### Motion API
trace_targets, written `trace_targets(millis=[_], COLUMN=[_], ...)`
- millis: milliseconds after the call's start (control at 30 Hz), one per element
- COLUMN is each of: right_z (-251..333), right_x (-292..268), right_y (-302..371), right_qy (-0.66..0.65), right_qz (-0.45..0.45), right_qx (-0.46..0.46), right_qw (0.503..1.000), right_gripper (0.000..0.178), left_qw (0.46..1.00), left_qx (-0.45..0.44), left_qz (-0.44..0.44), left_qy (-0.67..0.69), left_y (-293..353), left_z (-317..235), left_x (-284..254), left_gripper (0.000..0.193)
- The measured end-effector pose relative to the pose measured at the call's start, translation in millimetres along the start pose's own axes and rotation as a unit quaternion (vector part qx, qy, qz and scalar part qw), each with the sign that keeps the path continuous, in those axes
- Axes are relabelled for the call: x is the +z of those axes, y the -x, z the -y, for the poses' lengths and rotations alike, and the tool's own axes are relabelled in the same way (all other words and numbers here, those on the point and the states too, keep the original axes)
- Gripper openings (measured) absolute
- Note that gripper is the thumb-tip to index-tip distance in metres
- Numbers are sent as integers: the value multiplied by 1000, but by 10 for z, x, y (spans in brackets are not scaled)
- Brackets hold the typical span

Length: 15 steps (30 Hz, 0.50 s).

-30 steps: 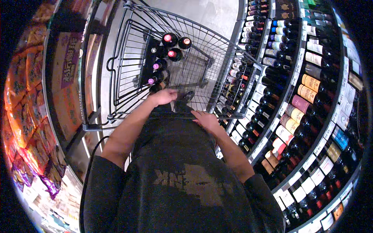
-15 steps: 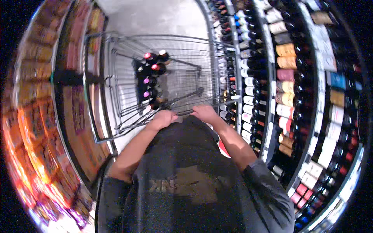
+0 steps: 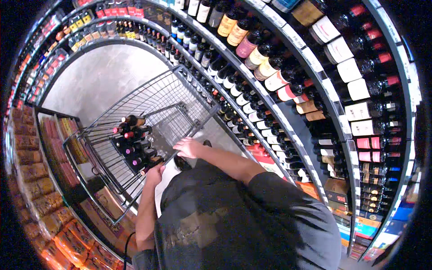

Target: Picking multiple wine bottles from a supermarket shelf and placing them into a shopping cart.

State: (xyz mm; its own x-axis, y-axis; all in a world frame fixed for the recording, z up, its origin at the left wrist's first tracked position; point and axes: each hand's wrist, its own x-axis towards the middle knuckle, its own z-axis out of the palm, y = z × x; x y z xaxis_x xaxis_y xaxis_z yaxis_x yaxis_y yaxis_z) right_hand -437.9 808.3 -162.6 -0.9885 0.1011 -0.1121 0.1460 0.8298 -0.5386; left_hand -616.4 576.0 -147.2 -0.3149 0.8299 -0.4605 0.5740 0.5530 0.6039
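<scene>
A grey wire shopping cart (image 3: 135, 100) stands in front of me, angled toward the upper left. Near its handle end, several dark wine bottles (image 3: 142, 134) stand grouped together, some with red or purple caps. My left hand (image 3: 155, 175) is closed on the cart's handle bar beside the nearest bottles. Farther right along the same bar, my right hand (image 3: 189, 147) grips it with the fingers laid over the top. Part of the handle is hidden beneath both hands.
Curved-looking shelves of wine bottles (image 3: 270, 83) run along the right, close to the cart's side. Stacked orange packages (image 3: 74, 238) and boxes (image 3: 60, 144) line the left. Pale floor (image 3: 96, 76) lies ahead, bounded by a far shelf (image 3: 121, 17) of bottles.
The view has turned, and the cart now sits slanted in it instead of nearly square. The far shelf has come into sight. Both hands stay on the handle bar.
</scene>
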Motion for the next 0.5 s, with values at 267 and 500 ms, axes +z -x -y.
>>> trace_targets(millis=[267, 500], right_z=[-240, -1405], right_x=[-1327, -2383], right_y=[1181, 2664], right_qy=[-106, 349], right_qz=[-352, -460], right_qx=[197, 423], right_qw=[909, 699], right_gripper=[32, 6], left_qw=[989, 919], left_qx=[-86, -144], left_qz=[71, 192], left_qy=[-95, -313], left_y=[-58, -658], left_z=[92, -623], left_x=[-101, -289], left_gripper=[43, 33])
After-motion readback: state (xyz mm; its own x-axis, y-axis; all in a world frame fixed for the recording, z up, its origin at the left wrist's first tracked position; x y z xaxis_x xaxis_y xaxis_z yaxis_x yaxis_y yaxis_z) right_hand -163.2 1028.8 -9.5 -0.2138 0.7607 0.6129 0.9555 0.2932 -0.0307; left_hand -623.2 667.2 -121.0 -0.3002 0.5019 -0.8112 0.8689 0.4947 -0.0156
